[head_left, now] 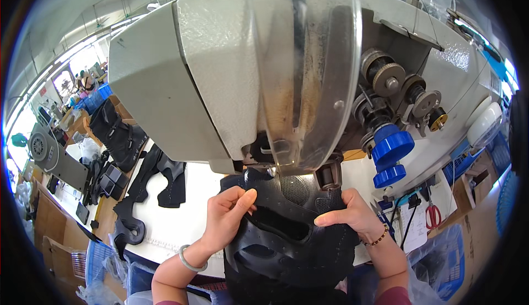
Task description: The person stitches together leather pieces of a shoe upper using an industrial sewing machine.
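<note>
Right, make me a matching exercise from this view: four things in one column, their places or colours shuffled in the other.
1. Scissors
2. Bangle
3. Boot
4. Black upper piece

A. Held in the left hand and right hand
B. In the picture's left part, near flat cut pieces
C. Red handles
D. Pale, around the left wrist

Pairs: 1-C, 2-D, 3-B, 4-A

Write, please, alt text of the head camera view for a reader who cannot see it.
A person's left grip and right grip handle a black workpiece at a grey sewing machine. More black pieces lie on the white table at left; red-handled scissors are at right.
</note>
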